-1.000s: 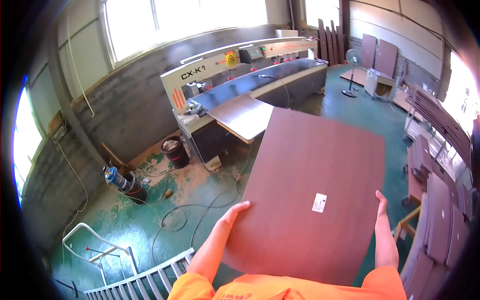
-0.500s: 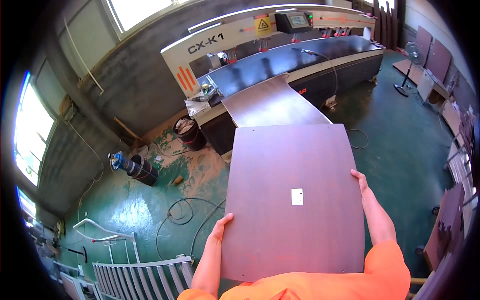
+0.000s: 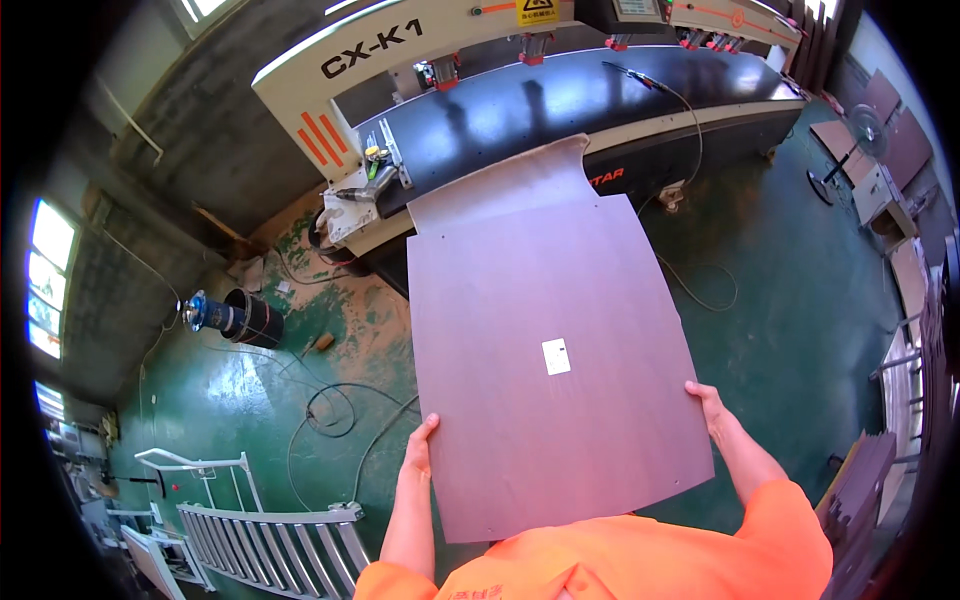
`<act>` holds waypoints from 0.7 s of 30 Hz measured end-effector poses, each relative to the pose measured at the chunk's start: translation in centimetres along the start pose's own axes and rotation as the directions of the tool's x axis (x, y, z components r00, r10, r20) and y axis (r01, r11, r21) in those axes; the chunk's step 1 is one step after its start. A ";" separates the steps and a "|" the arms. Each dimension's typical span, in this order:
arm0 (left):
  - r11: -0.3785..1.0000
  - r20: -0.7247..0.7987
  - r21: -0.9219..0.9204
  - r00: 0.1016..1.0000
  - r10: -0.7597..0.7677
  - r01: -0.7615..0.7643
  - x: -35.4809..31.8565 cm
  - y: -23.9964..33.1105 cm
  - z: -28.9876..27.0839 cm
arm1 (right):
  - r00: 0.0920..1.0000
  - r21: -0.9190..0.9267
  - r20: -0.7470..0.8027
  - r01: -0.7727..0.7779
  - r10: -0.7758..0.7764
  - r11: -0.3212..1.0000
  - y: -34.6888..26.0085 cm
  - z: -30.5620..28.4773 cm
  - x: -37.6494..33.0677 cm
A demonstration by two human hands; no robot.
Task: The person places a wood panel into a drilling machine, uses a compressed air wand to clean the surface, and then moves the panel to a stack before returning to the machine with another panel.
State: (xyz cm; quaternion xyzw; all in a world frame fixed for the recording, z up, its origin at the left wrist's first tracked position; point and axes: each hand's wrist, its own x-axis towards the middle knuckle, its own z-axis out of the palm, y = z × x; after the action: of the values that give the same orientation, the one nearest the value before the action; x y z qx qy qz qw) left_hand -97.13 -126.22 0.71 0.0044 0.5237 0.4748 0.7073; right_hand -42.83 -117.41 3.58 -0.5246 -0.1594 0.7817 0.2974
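A large brown wood panel (image 3: 540, 290) with a small white label (image 3: 556, 357) is held in front of my body. My left hand (image 3: 422, 445) grips its left edge, thumb on top, fingers hidden underneath. On the opposite edge my right hand (image 3: 706, 405) holds it the same way. Small dark holes show near the panel's corners. Its far end overlaps a curved sheet-like surface (image 3: 510, 185) that slopes down from the black table (image 3: 480, 125) of a long white and orange machine (image 3: 330, 90).
A cordless-looking hand tool (image 3: 368, 190) lies on the machine's near left corner. On the green floor stand a black bucket with a blue cylinder (image 3: 215, 315), a looped hose (image 3: 330, 408) and a roller conveyor (image 3: 270, 540). A fan (image 3: 865, 130) and stacked panels (image 3: 860, 480) are at the right.
The panel and both my hands have come nearer the machine, which now fills more of the view. The panel covers more of the curved sheet. Both hands keep their grip.
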 end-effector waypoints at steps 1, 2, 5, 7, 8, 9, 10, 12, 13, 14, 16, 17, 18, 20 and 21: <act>1.000 0.000 -0.016 1.000 0.005 -0.005 0.8 1.0 1.5 | 0.999 -0.022 0.003 -0.034 0.034 0.999 -1.8 0.4 0.6; 0.999 0.014 -0.033 1.000 -0.005 0.006 1.6 2.3 2.8 | 0.999 -0.044 -0.026 -0.044 0.042 0.998 -3.8 0.7 1.5; 1.000 -0.044 -0.004 0.999 -0.008 0.008 3.3 4.3 6.6 | 0.987 -0.224 -0.155 0.002 -0.038 0.975 -9.6 0.6 4.6; 0.761 -0.283 0.627 0.861 0.422 -0.167 5.8 3.6 6.1 | 0.937 -0.494 -0.198 0.158 -0.287 0.855 -12.4 0.7 6.1; 0.485 -0.243 0.864 0.733 0.635 -0.134 7.2 3.6 6.6 | 0.854 -0.758 -0.167 0.207 -0.492 0.618 -13.7 -2.5 7.4; 0.274 -0.146 0.957 0.655 0.742 -0.097 7.6 3.8 7.9 | 0.852 -0.758 -0.172 0.206 -0.494 0.619 -14.8 -4.1 7.8; 0.178 -0.093 0.981 0.619 0.780 -0.077 7.6 3.5 9.0 | 0.850 -0.757 -0.177 0.205 -0.496 0.620 -15.5 -5.8 7.8; -0.011 0.027 0.999 0.551 0.834 -0.032 6.5 1.9 12.3 | 0.873 -0.790 -0.129 0.195 -0.470 0.580 -14.4 -8.3 8.7; -0.035 0.041 0.999 0.532 0.846 -0.022 6.3 0.7 13.1 | 0.888 -0.863 -0.041 0.199 -0.458 0.465 -14.0 -7.7 8.8; -0.058 0.055 0.998 0.509 0.859 -0.009 6.5 -0.4 14.1 | 0.936 -0.862 0.014 0.190 -0.351 0.471 -14.4 -6.1 8.3; 0.033 -0.091 0.991 0.465 0.881 0.131 7.0 -2.0 16.4 | 0.922 -0.913 -0.011 0.149 -0.386 0.380 -15.1 -3.7 7.0; 0.078 -0.156 0.978 0.433 0.888 0.193 7.3 -2.5 18.0 | 0.886 -0.962 0.035 0.155 -0.462 0.224 -14.6 -5.3 8.1; 0.066 -0.190 0.955 0.428 0.883 0.288 7.5 -2.9 19.5 | 0.882 -0.957 0.061 0.185 -0.468 0.223 -15.4 -5.8 8.2; 0.121 -0.262 0.939 0.442 0.858 0.321 7.4 -3.9 21.2 | 0.906 -0.926 -0.021 0.142 -0.424 0.349 -16.7 -7.9 9.6; 0.133 -0.272 0.933 0.411 0.870 0.336 7.8 -4.8 23.1 | 0.912 -0.908 -0.011 0.163 -0.410 0.387 -18.2 -9.1 10.4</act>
State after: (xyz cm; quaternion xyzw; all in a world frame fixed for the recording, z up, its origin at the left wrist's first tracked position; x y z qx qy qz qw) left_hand -76.75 -112.21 2.95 0.3277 0.9369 0.1165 0.0339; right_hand -31.93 -97.39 2.62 -0.6530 -0.5985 0.4472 0.1237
